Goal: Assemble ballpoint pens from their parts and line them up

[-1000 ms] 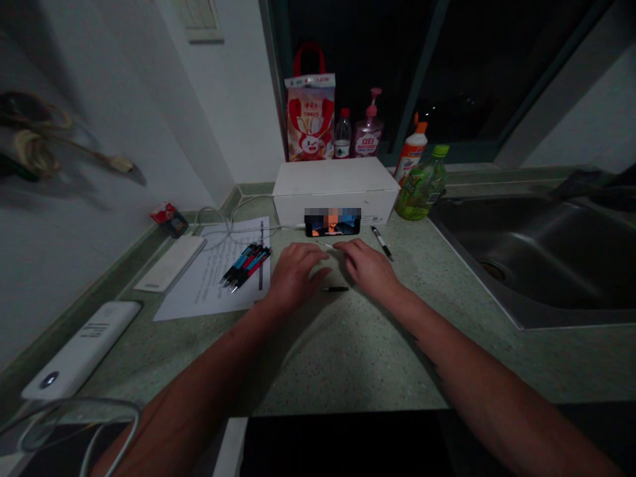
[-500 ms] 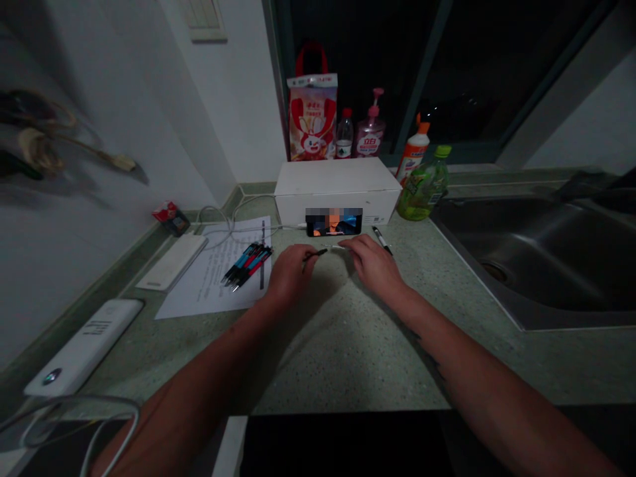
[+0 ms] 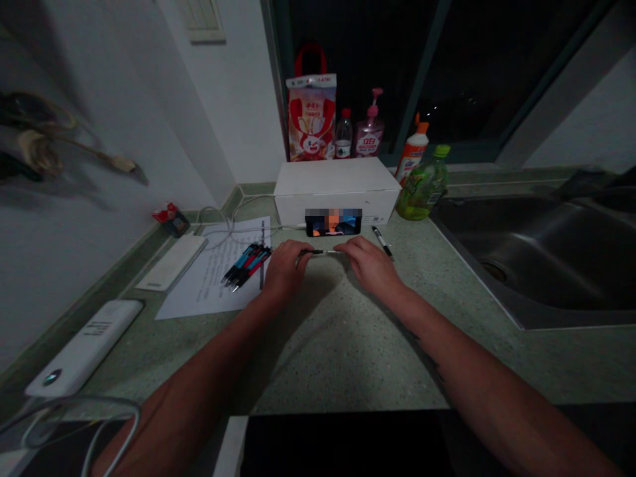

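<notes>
My left hand [image 3: 284,266] pinches a short black pen part [image 3: 314,252] between thumb and fingers. From the right, my right hand [image 3: 371,264] is closed on a thin pale pen refill [image 3: 330,252]. The two pieces lie in one line, end to end, just above the counter; whether the refill's tip sits inside the black part is too small to tell. A black and white pen [image 3: 381,242] lies beyond my right hand. Left of my left hand, several pens [image 3: 247,266] with blue, red and black barrels rest on a printed sheet [image 3: 191,291].
A phone [image 3: 334,229] leans against a white box [image 3: 338,177] behind my hands. Bottles, one a green bottle [image 3: 422,192], stand near the window. A steel sink [image 3: 546,265] is at right. White devices [image 3: 87,348] and cables lie along the left wall.
The black part has turned level and come into line with the refill, closing the gap between them. My left hand has shifted slightly left; my right hand has lowered a little.
</notes>
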`<action>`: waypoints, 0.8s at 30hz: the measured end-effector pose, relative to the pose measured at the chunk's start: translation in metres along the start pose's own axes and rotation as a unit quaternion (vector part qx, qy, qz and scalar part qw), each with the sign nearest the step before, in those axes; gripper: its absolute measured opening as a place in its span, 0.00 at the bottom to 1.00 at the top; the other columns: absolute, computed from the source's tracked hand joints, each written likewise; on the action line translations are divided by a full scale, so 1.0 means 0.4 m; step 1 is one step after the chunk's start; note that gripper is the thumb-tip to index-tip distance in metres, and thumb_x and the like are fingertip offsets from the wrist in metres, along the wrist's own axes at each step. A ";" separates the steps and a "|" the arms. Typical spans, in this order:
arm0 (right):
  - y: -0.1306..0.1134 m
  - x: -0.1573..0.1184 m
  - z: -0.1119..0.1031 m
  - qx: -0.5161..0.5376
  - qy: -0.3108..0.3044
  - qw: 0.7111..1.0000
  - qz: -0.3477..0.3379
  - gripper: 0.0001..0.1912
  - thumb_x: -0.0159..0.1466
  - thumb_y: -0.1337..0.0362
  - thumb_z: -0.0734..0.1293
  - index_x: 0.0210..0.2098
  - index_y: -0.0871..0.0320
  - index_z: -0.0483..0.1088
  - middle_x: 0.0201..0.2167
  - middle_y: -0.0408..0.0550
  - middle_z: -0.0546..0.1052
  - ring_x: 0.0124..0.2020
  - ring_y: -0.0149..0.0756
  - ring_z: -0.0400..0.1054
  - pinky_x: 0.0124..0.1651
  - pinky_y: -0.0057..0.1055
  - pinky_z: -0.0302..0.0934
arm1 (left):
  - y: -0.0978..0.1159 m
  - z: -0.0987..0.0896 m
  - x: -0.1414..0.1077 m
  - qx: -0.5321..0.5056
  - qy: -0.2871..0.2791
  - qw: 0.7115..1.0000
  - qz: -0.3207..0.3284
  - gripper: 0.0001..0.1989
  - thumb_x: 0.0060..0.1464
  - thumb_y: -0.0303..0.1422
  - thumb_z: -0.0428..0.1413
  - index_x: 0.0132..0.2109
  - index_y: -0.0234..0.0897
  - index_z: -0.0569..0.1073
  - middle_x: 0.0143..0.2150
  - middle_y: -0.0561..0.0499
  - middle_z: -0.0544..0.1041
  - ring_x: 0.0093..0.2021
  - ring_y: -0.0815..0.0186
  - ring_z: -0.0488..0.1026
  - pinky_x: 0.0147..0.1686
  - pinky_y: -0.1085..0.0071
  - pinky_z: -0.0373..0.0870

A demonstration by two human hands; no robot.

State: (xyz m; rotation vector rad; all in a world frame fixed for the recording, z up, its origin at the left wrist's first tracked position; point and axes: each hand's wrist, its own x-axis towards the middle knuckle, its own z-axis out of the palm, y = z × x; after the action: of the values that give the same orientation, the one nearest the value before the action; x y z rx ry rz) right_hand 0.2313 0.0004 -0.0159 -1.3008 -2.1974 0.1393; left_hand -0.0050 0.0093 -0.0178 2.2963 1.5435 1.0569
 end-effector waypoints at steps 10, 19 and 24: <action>-0.013 0.003 0.021 0.041 -0.038 0.998 -0.019 0.12 0.73 0.69 0.65 0.50 0.53 0.79 0.47 0.54 0.81 0.51 0.46 0.75 0.54 0.42 0.69 | 0.023 0.020 -0.011 -0.112 -0.059 0.987 -0.103 0.08 0.65 0.30 0.57 0.39 0.42 0.81 0.37 0.50 0.85 0.40 0.58 0.81 0.46 0.59 0.77; -0.019 0.000 0.016 0.039 -0.050 0.998 -0.004 0.13 0.74 0.68 0.65 0.51 0.51 0.81 0.47 0.53 0.84 0.50 0.46 0.78 0.53 0.43 0.71 | 0.011 0.024 -0.010 -0.090 -0.036 0.995 -0.024 0.05 0.60 0.26 0.61 0.39 0.40 0.81 0.40 0.48 0.84 0.43 0.59 0.81 0.48 0.57 0.79; -0.024 0.001 0.023 0.045 -0.056 0.997 -0.004 0.15 0.75 0.67 0.63 0.51 0.51 0.81 0.47 0.53 0.84 0.49 0.45 0.78 0.52 0.42 0.71 | 0.003 0.032 -0.013 -0.097 -0.023 0.995 0.014 0.06 0.59 0.26 0.62 0.41 0.43 0.80 0.43 0.49 0.84 0.47 0.59 0.81 0.52 0.57 0.79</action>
State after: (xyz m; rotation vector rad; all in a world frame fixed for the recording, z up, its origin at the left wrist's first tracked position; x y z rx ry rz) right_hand 0.2191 -0.0024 -0.0199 -1.2619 -2.2621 0.3130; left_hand 0.0029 0.0072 -0.0288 2.1999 1.3324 1.1010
